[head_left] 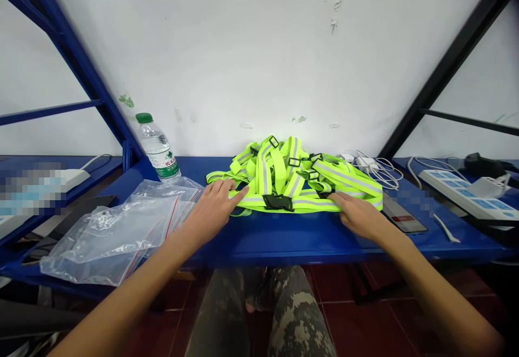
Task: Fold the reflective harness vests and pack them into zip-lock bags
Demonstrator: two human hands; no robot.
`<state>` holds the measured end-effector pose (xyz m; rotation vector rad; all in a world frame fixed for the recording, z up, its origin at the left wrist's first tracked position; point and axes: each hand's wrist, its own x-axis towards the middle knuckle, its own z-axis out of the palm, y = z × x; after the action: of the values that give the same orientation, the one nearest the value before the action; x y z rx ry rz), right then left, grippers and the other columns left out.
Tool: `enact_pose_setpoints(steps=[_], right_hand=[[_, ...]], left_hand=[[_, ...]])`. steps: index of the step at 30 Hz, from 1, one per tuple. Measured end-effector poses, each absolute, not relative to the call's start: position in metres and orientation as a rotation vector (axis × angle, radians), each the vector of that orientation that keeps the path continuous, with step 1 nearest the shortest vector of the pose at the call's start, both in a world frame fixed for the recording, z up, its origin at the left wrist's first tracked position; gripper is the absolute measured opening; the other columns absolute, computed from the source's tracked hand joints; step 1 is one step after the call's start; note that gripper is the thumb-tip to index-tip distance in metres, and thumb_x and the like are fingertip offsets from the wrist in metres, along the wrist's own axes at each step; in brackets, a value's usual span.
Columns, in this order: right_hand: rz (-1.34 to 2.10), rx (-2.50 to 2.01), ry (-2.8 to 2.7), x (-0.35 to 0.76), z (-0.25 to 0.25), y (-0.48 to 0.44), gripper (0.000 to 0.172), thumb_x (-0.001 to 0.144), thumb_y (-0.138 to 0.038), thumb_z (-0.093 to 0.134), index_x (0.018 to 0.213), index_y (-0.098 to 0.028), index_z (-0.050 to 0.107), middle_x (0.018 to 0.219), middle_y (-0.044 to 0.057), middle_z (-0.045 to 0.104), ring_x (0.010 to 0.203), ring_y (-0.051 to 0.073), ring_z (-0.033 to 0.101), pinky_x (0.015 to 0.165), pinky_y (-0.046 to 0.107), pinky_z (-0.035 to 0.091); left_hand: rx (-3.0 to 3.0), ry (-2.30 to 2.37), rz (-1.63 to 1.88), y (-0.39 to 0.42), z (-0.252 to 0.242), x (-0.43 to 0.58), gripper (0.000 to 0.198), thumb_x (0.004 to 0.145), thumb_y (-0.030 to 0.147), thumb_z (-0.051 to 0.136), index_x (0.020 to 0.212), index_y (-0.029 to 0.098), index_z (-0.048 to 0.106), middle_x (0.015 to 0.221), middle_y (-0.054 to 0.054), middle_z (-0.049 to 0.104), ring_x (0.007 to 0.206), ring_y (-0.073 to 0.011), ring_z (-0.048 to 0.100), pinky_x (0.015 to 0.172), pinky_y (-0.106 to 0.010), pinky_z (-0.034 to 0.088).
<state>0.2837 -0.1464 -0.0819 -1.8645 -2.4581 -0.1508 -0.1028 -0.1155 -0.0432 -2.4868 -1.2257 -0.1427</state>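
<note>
A tangled heap of neon yellow reflective straps [265, 170] with grey stripes and black adjusters lies on the blue table against the wall. Along its front runs a waist strap with a black buckle [278, 202], fastened. My left hand [217, 200] is closed on the left part of this front strap, thumb toward the middle. At the strap's right part, my right hand [354, 213] grips it, its fingertips tucked behind the band. Between the hands the strap lies nearly straight.
Clear zip bags [121, 232] lie to the left, with a green-capped water bottle [158, 149] behind them. A phone [403, 213], white charger cables [381, 170] and a power strip [470, 194] are at the right. Frame posts [87, 70] rise on both sides.
</note>
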Motion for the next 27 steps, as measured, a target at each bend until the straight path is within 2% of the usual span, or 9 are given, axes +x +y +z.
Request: enact_pose_setpoints(steps=[3,8,10,13,16,19,22,24,27], right_hand=[[0.1,-1.873,-2.368,0.297,-0.082,-0.155,0.043,0.08,-0.01,0.044,0.12,-0.014,0.059,0.12,0.015,0.066,0.109,0.03,0.063,0.093,0.04,0.047],[0.731,-1.776,-2.225,0.315,-0.067,-0.159,0.06,0.076,-0.047,0.072,0.129,-0.024,0.059,0.133,0.008,0.061,0.12,0.031,0.058,0.101,0.039,0.046],[0.905,-1.692,-2.131,0.315,-0.063,-0.157,0.057,0.074,-0.053,0.074,0.121,-0.023,0.064,0.126,0.006,0.065,0.114,0.029,0.06,0.096,0.035,0.048],[1.121,-1.598,-1.869,0.313,-0.064,-0.156,0.05,0.073,-0.052,0.076,0.111,-0.021,0.065,0.105,0.004,0.067,0.087,0.02,0.062,0.077,0.031,0.051],[1.308,-1.445,-1.559,0.312,-0.067,-0.16,0.055,0.069,-0.046,0.082,0.113,-0.023,0.058,0.099,0.002,0.061,0.068,0.012,0.056,0.062,0.028,0.048],[1.262,-1.336,-1.469,0.305,-0.064,-0.167,0.057,0.066,-0.042,0.085,0.112,-0.023,0.057,0.104,0.004,0.06,0.069,0.012,0.056,0.059,0.028,0.048],[0.942,-1.354,-1.681,0.284,-0.051,-0.173,0.042,0.066,-0.038,0.084,0.096,-0.02,0.061,0.099,0.005,0.062,0.081,0.017,0.058,0.068,0.029,0.05],[0.671,-1.387,-1.852,0.261,-0.042,-0.176,0.031,0.07,-0.033,0.079,0.092,-0.02,0.062,0.094,0.004,0.064,0.087,0.019,0.059,0.078,0.032,0.05],[0.392,-1.389,-1.956,0.223,-0.037,-0.18,0.029,0.074,-0.024,0.07,0.101,-0.022,0.06,0.102,0.004,0.066,0.094,0.022,0.062,0.089,0.037,0.05]], left_hand=[[-2.631,-1.208,-0.119,-0.137,-0.044,-0.099,0.073,0.076,-0.002,0.045,0.143,0.024,0.051,0.14,-0.016,0.052,0.131,-0.032,0.046,0.106,-0.051,0.042],[-2.834,-1.09,-0.334,-0.17,-0.048,-0.063,0.057,0.086,0.032,0.057,0.141,0.017,0.052,0.149,-0.016,0.046,0.14,-0.0373,0.036,0.117,-0.06,0.029],[-2.833,-1.065,-0.422,-0.171,-0.057,-0.038,0.046,0.093,0.033,0.048,0.135,0.016,0.056,0.143,-0.014,0.052,0.137,-0.035,0.04,0.116,-0.058,0.031],[-2.848,-1.17,-0.428,-0.164,-0.075,-0.009,0.035,0.098,0.033,0.045,0.124,0.016,0.06,0.129,-0.012,0.061,0.121,-0.0303,0.053,0.101,-0.048,0.047],[-2.811,-1.248,-0.455,-0.159,-0.087,0.001,0.026,0.099,0.032,0.045,0.115,0.019,0.061,0.123,-0.009,0.062,0.115,-0.0287,0.054,0.097,-0.048,0.046],[-2.775,-1.293,-0.457,-0.166,-0.086,0.001,0.021,0.098,0.03,0.046,0.108,0.02,0.063,0.118,-0.008,0.064,0.116,-0.0304,0.053,0.1,-0.054,0.042],[-2.763,-1.336,-0.538,-0.176,-0.082,0.007,0.023,0.096,0.037,0.052,0.107,0.019,0.062,0.116,-0.009,0.064,0.118,-0.0338,0.051,0.098,-0.058,0.041],[-2.783,-1.368,-0.714,-0.179,-0.083,0.017,0.033,0.09,0.043,0.061,0.112,0.018,0.059,0.118,-0.01,0.062,0.116,-0.0329,0.052,0.097,-0.053,0.043],[-2.805,-1.475,-1.051,-0.177,-0.089,0.034,0.044,0.08,0.039,0.072,0.113,0.017,0.054,0.114,-0.01,0.063,0.108,-0.0282,0.058,0.091,-0.042,0.049]])
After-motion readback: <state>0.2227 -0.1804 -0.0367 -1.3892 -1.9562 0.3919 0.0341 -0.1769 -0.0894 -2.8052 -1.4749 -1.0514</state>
